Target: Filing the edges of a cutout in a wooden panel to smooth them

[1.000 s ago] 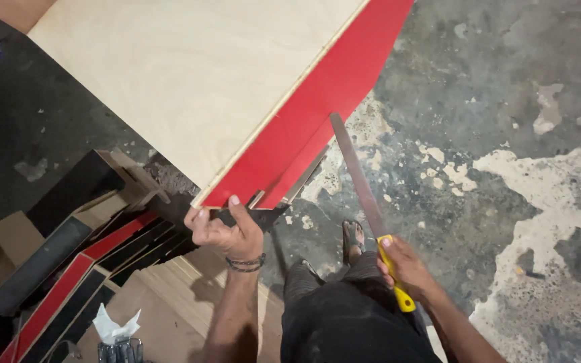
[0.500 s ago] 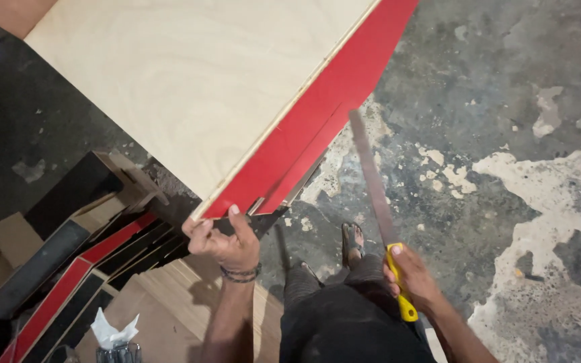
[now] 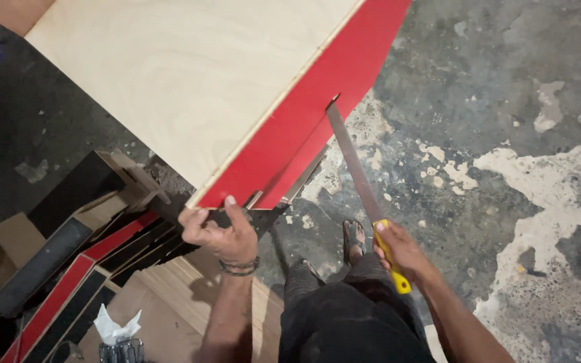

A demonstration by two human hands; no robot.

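Observation:
A large pale plywood board (image 3: 189,74) with a red laminate face (image 3: 317,114) fills the upper half of the view. My left hand (image 3: 218,228) grips its near corner from below, thumb against the red edge. My right hand (image 3: 398,252) holds the yellow handle of a hand saw (image 3: 354,168). The saw's blade tip sits in a short cut in the red edge, near the middle of the board's right side. My dark trousers and one sandalled foot (image 3: 354,238) show below the board.
Offcuts and strips of red and black laminated board (image 3: 82,269) lie stacked at the lower left, with a plywood sheet (image 3: 163,302) under them. A crumpled white rag (image 3: 117,329) sits at the bottom. Stained concrete floor (image 3: 506,134) spreads to the right.
The saw has moved up and forward, so its tip now sits in the cut on the red edge. My left hand has stayed on the board's corner.

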